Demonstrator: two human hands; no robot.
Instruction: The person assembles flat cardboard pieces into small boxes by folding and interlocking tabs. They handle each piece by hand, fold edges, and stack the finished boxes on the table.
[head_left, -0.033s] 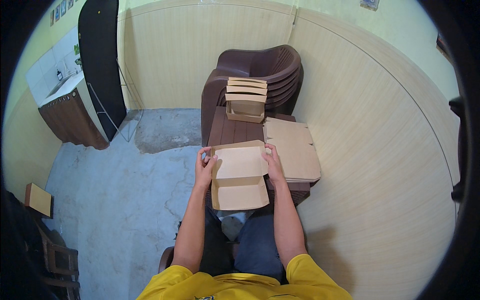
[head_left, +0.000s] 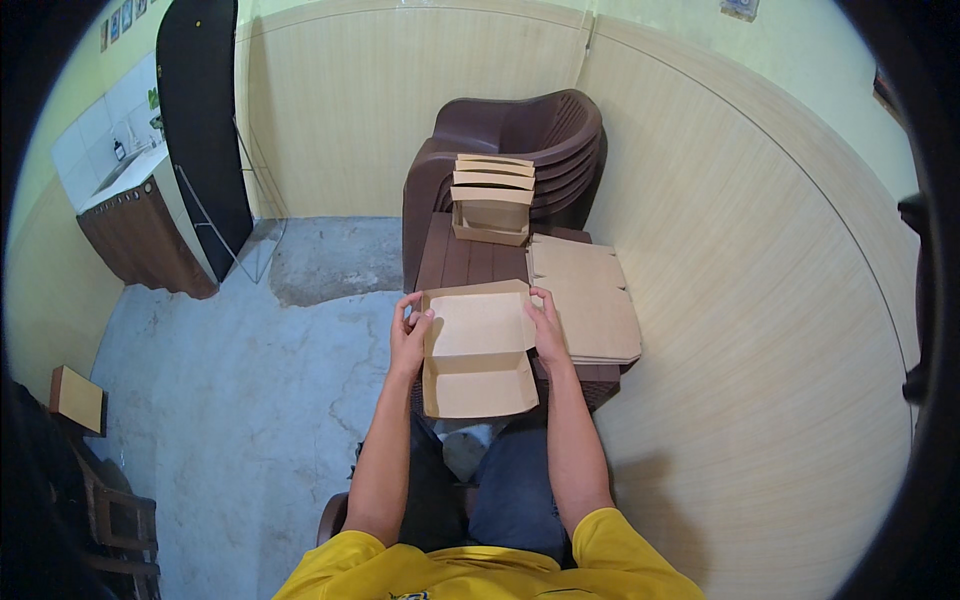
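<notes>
left fingers (head_left: 425, 318), right fingers (head_left: 535, 315): both grasping 1 open box (head_left: 478, 385) | worktop (head_left: 438, 258): 1 flat-cardboard stack (head_left: 588, 305), at least 3 stacked boxes (head_left: 491, 217)

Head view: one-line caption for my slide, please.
Left hand and right hand hold an open rectangular tan cardboard box beside stacked flat tan cardboard sheets.

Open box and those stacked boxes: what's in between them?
In the head view, brown slatted tabletop lies between the open box and the stacked boxes.

Box (head_left: 478, 338) between left hand (head_left: 409, 336) and right hand (head_left: 546, 328), cardboard sheets (head_left: 588, 302) to its right, box stack (head_left: 491, 212) behind
</notes>
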